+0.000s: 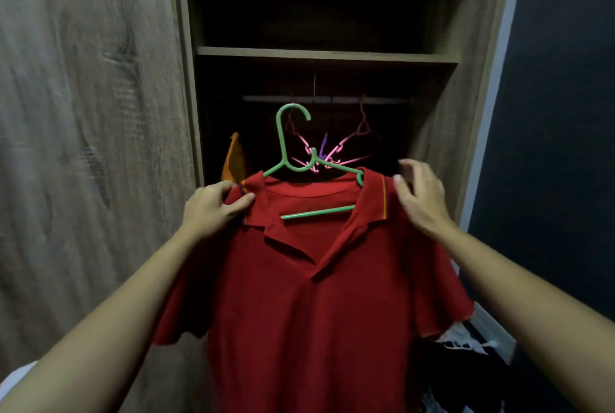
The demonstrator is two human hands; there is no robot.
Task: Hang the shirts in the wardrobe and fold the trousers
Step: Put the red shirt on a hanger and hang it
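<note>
In the lower centre of the frame, a red polo shirt point(309, 296) hangs on a green hanger point(317, 213), held up at chest height before an open wardrobe. The left hand point(213, 204) pinches the shirt's shoulder beside the collar between thumb and fingers, apparently carrying the weight and keeping the garment square. The right hand point(421, 199) is at the opposite shoulder with its fingers loosely spread. It looks set to smooth or steady the fabric, and whether it touches the cloth cannot be told.

The hanger's hook stands free and upright, below the wardrobe rail point(326, 99) at frame centre, so the shirt is not yet hung. Pink hangers point(362, 128) already on the rail leave a gap towards the left, near an orange garment point(234, 159). A shelf point(326, 54) runs above. Dark clothes point(466, 342) lie at lower right, and no trousers can be made out.
</note>
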